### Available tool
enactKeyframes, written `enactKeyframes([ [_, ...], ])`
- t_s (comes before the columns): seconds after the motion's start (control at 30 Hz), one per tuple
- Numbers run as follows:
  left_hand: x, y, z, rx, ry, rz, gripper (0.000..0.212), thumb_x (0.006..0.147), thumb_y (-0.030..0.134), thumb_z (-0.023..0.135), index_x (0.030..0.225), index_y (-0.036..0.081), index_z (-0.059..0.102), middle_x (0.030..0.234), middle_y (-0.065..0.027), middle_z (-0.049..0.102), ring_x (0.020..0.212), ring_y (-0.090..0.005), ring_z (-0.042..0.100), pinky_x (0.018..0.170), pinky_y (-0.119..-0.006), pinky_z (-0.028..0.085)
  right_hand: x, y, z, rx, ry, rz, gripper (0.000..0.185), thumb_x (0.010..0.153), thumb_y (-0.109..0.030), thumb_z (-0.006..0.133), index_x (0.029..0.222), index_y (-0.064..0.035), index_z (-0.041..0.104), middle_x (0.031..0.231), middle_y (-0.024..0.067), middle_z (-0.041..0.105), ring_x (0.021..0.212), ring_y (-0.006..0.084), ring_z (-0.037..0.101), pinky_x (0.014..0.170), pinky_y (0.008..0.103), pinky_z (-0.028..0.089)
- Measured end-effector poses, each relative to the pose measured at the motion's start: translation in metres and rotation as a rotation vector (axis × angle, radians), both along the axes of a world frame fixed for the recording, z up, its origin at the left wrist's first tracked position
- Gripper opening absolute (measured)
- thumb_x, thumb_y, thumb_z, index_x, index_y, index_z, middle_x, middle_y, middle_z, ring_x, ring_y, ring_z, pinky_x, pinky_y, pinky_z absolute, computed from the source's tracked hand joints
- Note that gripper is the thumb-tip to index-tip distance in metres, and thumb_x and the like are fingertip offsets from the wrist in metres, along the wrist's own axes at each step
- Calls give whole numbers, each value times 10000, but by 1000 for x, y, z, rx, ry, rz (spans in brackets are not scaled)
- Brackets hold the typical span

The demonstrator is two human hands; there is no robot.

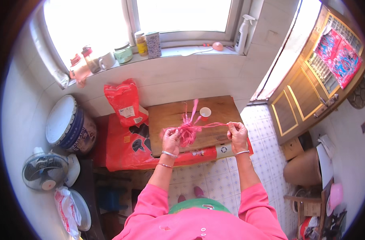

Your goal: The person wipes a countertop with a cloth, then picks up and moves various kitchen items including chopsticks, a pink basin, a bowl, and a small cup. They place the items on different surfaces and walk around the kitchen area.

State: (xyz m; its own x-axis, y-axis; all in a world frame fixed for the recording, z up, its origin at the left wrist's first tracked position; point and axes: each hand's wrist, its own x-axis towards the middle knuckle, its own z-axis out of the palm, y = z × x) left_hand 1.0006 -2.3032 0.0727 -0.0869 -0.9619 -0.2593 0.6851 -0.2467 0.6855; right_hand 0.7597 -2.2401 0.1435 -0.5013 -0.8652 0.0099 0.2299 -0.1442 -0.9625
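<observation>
My left hand [171, 140] grips a loose, tangled bundle of pink plastic twine [189, 132] in front of me. From this bundle a strand runs to the right, where the fingers of my right hand [238, 135] pinch it. The strand looks fairly straight between the two hands. Other loose ends stick up from the top of the bundle. Beneath my hands is a wooden board [167, 115] on a low table. A small white paper cup [205, 112] with some red on it stands on the board, behind the strand.
A red plastic sheet [119, 156] covers the table, with a red bag [122, 102] at the back left. To the left are a large lidded bucket [61, 120] and a fan [44, 171]. Bottles and jars line the windowsill [176, 53]. A wooden door [302, 99] stands ajar at right.
</observation>
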Motion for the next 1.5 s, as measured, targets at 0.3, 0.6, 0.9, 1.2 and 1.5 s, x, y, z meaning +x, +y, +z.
enactKeyframes([
  [0.3, -42, 22, -21, -11, 107, -360, 99, 856, 24, 563, 884, 99, 504, 854, -7, 571, 756, -106, 574, 653, -238, 504, 50, 23, -76, -19, -206, 228, 155, 856, -155, 626, 925, -49, 536, 854, -5, 566, 746, 65, 524, 721, 198, 460],
  [0.6, -160, 51, -39, -163, -295, -355, 75, 842, -18, 544, 876, 47, 526, 846, -11, 562, 738, -80, 529, 636, -222, 472, -28, 52, -58, 64, -95, 44, 260, 890, -114, 559, 1098, 14, 470, 1023, 78, 566, 926, 114, 546, 828, 248, 450],
  [0.9, -381, 109, -36, -39, -212, -544, 148, 856, -10, 495, 983, 7, 567, 926, -74, 612, 787, -133, 592, 682, -240, 510, -225, 113, -78, 83, 128, -56, 305, 885, -109, 562, 1129, 54, 479, 993, 107, 594, 877, 129, 576, 753, 238, 484],
  [1.2, -560, 165, -32, 31, -178, -1058, 381, 915, 213, 530, 1257, 54, 480, 870, -5, 594, 693, -50, 517, 583, -196, 440, -407, 166, -107, 207, -4, -390, 198, 908, -129, 521, 1021, 32, 539, 926, 80, 603, 808, 110, 566, 693, 219, 469],
  [1.5, -700, 98, -64, 6, -284, -878, 200, 865, 89, 576, 1054, 26, 583, 877, -17, 618, 688, -80, 564, 561, -223, 464, -526, 98, -132, 188, -172, -347, 356, 962, -304, 409, 1047, 15, 541, 929, 79, 584, 800, 128, 565, 710, 246, 481],
])
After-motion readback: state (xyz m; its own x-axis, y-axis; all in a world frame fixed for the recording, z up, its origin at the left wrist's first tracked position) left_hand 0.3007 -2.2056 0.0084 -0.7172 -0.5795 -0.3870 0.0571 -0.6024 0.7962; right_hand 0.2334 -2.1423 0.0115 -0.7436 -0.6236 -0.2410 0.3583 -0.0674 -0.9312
